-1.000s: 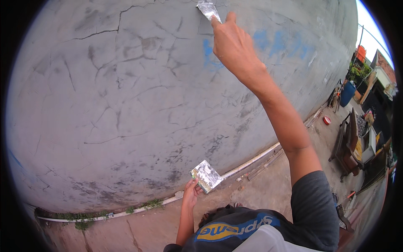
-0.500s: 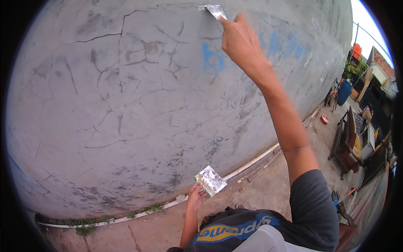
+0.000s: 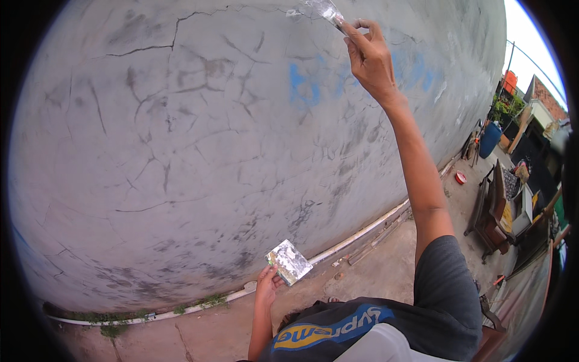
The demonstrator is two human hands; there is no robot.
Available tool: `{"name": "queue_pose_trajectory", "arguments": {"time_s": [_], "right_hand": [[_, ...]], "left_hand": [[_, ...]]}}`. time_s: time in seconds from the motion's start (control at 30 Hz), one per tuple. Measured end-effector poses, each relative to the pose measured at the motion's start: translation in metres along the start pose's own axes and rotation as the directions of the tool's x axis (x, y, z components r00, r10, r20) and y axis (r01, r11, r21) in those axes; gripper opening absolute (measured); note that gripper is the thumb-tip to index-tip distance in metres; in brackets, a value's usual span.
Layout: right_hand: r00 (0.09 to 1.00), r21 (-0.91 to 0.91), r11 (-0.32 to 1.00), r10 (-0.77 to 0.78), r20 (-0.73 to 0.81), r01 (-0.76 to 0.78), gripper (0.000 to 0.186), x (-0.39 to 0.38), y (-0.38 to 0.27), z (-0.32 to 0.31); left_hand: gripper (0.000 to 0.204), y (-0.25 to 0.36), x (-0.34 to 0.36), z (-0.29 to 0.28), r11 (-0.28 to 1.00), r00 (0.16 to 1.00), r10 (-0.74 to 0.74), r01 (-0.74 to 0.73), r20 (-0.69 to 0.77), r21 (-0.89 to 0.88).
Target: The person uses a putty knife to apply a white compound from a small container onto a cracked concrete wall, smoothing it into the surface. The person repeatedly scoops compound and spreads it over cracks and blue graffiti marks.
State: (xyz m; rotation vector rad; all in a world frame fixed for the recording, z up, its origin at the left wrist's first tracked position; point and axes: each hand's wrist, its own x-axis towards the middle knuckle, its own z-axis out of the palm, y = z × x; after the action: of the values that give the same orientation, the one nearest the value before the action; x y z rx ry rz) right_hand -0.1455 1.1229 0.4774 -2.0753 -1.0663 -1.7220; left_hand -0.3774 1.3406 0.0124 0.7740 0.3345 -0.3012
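Note:
High on the cracked grey wall [image 3: 199,139], my right hand [image 3: 373,60] grips a putty knife [image 3: 325,11] with a pale, smeared blade. The blade lies at or very near the wall, beside a small whitish smear [image 3: 292,12] close to a long crack. Low down in front of me, my left hand [image 3: 268,282] holds a flat square plate [image 3: 289,262] by its edge, tilted, with white filler smeared over its face. Part of the left fingers is hidden behind the plate.
A white pipe [image 3: 199,309] runs along the wall's foot, with weeds [image 3: 113,330] at the left. Blue paint marks [image 3: 304,84] are on the wall. To the right stand a wooden bench [image 3: 496,208], a red bowl [image 3: 461,177] and a blue barrel [image 3: 490,140].
My right hand has shifted right and turned, and the putty knife has moved right with it, away from the whitish smear. The left hand and plate sit slightly further left in view.

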Motion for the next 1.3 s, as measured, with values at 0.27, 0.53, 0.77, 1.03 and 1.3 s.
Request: {"name": "queue_pose_trajectory", "arguments": {"time_s": [0.27, 0.53, 0.77, 1.03, 1.3], "right_hand": [[0.666, -0.422, 0.526, -0.665, 0.338, 0.739, 0.064, 0.081, 0.088, -0.058], [0.728, -0.097, 0.776, -0.530, 0.435, 0.623, 0.061, 0.103, 0.070, -0.048], [0.630, -0.310, 0.563, -0.561, 0.538, 0.766, 0.038, 0.137, -0.005, -0.060], [0.454, -0.262, 0.373, -0.672, 0.585, 0.890, 0.011, 0.161, -0.119, -0.060], [0.554, -0.420, 0.401, -0.322, 0.768, 0.814, 0.014, 0.137, -0.101, -0.078]], "left_hand": [[0.025, 0.000, -0.018, 0.022, 0.997, 0.990, 0.072, -0.074, -0.121, -0.008], [0.026, -0.019, -0.018, 0.046, 0.970, 0.944, 0.206, -0.232, -0.259, -0.073], [0.026, -0.031, -0.023, 0.051, 0.921, 0.894, 0.267, -0.346, -0.359, -0.179], [0.027, -0.047, -0.013, 0.053, 0.893, 0.917, 0.311, -0.372, -0.249, -0.254], [0.029, -0.064, 0.007, 0.042, 0.888, 0.922, 0.303, -0.365, -0.240, -0.281]]}}
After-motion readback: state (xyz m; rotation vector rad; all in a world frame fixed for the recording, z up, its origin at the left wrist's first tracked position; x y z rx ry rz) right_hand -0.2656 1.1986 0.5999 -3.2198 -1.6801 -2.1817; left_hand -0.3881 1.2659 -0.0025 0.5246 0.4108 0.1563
